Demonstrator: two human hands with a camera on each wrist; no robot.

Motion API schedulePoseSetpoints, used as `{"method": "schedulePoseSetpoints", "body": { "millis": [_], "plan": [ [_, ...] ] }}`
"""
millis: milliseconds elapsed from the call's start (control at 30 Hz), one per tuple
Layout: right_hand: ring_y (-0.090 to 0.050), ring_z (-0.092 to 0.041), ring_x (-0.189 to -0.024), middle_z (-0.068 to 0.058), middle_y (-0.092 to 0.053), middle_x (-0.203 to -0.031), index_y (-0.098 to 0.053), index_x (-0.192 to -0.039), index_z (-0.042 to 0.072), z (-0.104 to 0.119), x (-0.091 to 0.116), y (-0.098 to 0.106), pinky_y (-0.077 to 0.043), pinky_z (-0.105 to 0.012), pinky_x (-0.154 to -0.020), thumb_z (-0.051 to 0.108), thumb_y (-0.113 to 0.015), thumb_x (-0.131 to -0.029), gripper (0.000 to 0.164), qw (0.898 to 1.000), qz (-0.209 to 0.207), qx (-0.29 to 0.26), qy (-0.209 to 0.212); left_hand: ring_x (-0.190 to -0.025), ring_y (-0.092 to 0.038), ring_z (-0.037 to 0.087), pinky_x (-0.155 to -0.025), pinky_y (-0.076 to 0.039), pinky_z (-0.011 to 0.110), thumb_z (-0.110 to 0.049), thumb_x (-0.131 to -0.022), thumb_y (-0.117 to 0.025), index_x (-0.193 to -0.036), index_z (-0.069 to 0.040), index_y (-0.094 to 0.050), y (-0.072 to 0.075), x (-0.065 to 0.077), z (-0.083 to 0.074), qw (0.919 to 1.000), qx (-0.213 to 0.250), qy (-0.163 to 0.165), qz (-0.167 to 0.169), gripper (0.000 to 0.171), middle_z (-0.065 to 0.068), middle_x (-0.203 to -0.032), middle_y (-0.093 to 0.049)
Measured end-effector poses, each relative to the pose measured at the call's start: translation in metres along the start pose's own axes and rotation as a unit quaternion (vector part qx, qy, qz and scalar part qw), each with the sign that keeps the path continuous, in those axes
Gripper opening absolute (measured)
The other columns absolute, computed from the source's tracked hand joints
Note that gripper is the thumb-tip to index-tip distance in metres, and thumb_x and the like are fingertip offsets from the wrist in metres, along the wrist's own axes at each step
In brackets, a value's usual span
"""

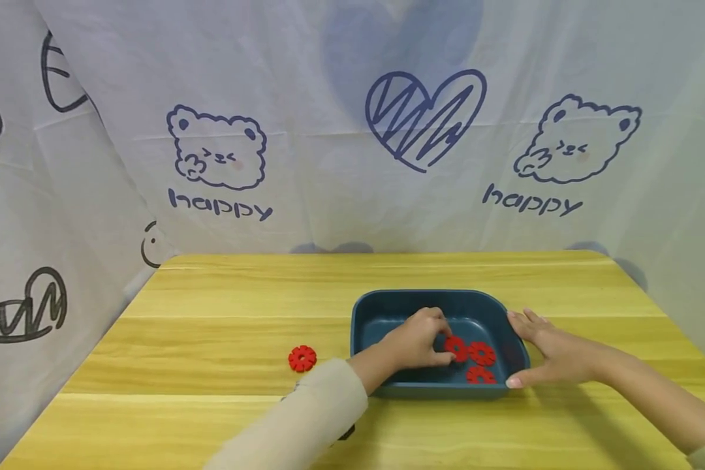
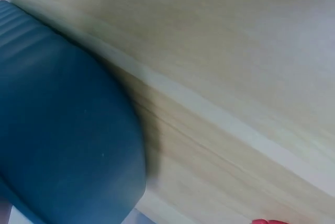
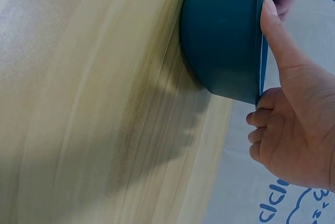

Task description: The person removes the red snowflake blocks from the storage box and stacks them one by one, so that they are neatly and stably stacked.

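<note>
A dark teal plastic bin (image 1: 440, 391) stands on the wooden table, with several red notched discs (image 1: 482, 353) in its right part. My left hand (image 1: 417, 339) reaches inside over the near wall, thumb and index finger at the edges of one red disc (image 1: 457, 349), which they appear to pinch. At the right end, my right hand (image 1: 555, 356) grips the bin's rim, thumb toward the near corner and fingers farther back. The right wrist view shows this hand (image 3: 298, 124) at the rim. In the left wrist view the bin's outer wall (image 2: 73, 124) appears, but the left hand's grip is hidden.
Another red notched disc (image 1: 302, 358) lies on the table (image 1: 211, 339) left of the bin. A small dark object (image 1: 347, 433) shows beside the left sleeve, mostly hidden. Behind the table hangs a pale printed cloth (image 1: 317, 163).
</note>
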State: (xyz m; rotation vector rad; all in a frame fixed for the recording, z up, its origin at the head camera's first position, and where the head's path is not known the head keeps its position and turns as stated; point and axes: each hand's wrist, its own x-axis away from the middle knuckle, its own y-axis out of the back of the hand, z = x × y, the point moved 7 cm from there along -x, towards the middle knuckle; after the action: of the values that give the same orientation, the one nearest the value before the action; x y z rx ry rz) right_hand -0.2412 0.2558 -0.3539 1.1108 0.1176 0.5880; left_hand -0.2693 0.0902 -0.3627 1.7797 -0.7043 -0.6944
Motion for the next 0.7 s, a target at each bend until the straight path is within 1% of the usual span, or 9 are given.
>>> {"method": "schedulePoseSetpoints", "body": {
  "millis": [133,233,333,467,567,700],
  "plan": [
    [-0.004,-0.06,-0.131,-0.037,-0.012,-0.147,-0.016,-0.142,-0.014,-0.001,0.0,0.001,-0.013,-0.074,-0.097,0.049,-0.073,-0.072,0.11,1.0,-0.007,0.003,0.002,-0.095,-0.053,0.013,-0.081,-0.046,0.016,-0.029,-0.084,-0.067,-0.103,-0.008,-0.068,0.013,0.009,-0.002,0.9981,0.023,-0.021,-0.054,0.028,0.002,-0.106,-0.058],
    [-0.005,-0.061,-0.131,-0.037,-0.012,-0.147,-0.016,-0.142,-0.014,-0.001,0.0,0.0,-0.013,-0.074,-0.097,0.049,-0.073,-0.072,0.11,1.0,-0.009,0.004,0.003,-0.095,-0.053,0.014,-0.082,-0.046,0.016,-0.026,-0.083,-0.069,-0.102,-0.007,-0.068,0.023,0.018,-0.002,0.9928,0.048,-0.038,-0.103,0.027,0.003,-0.104,-0.058],
    [-0.005,-0.061,-0.131,-0.037,-0.012,-0.147,-0.016,-0.141,-0.015,-0.001,-0.001,-0.001,-0.013,-0.074,-0.097,0.049,-0.073,-0.072,0.11,1.0,-0.01,0.005,0.003,-0.094,-0.053,0.015,-0.081,-0.047,0.016,-0.025,-0.082,-0.07,-0.101,-0.006,-0.068,0.029,0.027,0.0,0.9849,0.064,-0.052,-0.152,0.027,0.004,-0.102,-0.059],
    [-0.005,-0.061,-0.131,-0.037,-0.012,-0.147,-0.016,-0.142,-0.014,-0.002,-0.001,-0.002,-0.014,-0.074,-0.097,0.05,-0.073,-0.072,0.11,1.0,-0.01,0.004,0.0,-0.093,-0.053,0.015,-0.08,-0.048,0.018,-0.022,-0.078,-0.074,-0.098,-0.005,-0.068,0.035,0.041,0.002,0.9721,0.06,-0.074,-0.214,0.027,0.005,-0.099,-0.059],
    [-0.004,-0.06,-0.131,-0.037,-0.012,-0.147,-0.015,-0.141,-0.015,-0.002,0.0,-0.002,-0.013,-0.074,-0.097,0.049,-0.073,-0.072,0.11,1.0,-0.009,-0.003,0.002,-0.093,-0.053,0.016,-0.08,-0.049,0.02,-0.02,-0.076,-0.075,-0.097,-0.004,-0.068,0.039,0.049,0.004,0.9634,0.056,-0.087,-0.247,0.027,0.005,-0.098,-0.059],
    [-0.003,-0.06,-0.131,-0.037,-0.012,-0.147,-0.016,-0.141,-0.016,-0.002,0.001,-0.001,-0.012,-0.074,-0.097,0.047,-0.074,-0.073,0.109,1.0,-0.012,-0.009,0.007,-0.092,-0.053,0.016,-0.081,-0.049,0.021,-0.019,-0.074,-0.077,-0.095,-0.004,-0.069,0.046,0.059,0.007,0.9538,0.06,-0.092,-0.28,0.027,0.005,-0.096,-0.058]
  ]
}}
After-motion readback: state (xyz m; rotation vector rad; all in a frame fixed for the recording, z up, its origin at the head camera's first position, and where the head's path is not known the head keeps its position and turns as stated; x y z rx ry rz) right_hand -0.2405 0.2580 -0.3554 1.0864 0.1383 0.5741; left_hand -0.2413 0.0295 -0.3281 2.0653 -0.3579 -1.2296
